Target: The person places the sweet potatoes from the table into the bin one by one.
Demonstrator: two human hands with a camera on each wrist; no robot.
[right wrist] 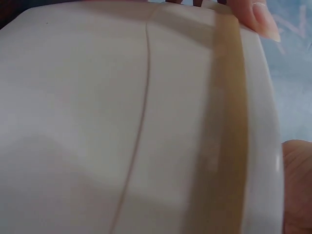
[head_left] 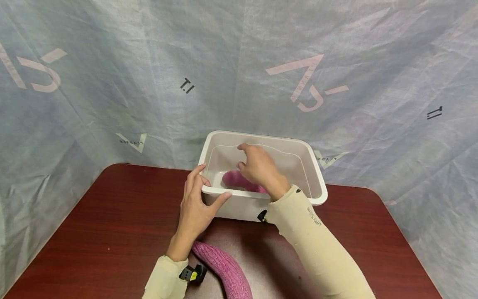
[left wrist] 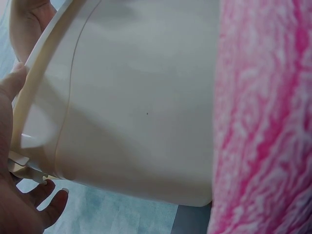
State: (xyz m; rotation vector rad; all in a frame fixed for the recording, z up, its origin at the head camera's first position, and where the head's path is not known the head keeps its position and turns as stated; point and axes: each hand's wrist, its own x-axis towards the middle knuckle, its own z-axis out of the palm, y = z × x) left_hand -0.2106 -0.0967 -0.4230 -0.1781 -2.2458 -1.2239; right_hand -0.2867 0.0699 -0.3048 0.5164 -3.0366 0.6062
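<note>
A white plastic bin [head_left: 239,206] stands near the back of the table. My left hand [head_left: 196,209] holds its front left corner, thumb by the front rim and fingers at the left side; the left wrist view shows this hand [left wrist: 17,195] around the corner. My right hand [head_left: 259,166] reaches over the front rim into the bin, thumb and index finger apart, its other fingers hidden. Under it lies a pink-purple eggplant-like piece [head_left: 239,179], partly covered by hand and rim. A long, curved, wrinkled pink eggplant-like piece [head_left: 228,268] lies on the table by my left wrist.
The dark red table [head_left: 123,220] has a paler greyish patch [head_left: 272,261] at its front middle. Grey printed sheeting [head_left: 224,83] hangs close behind the bin and along the sides.
</note>
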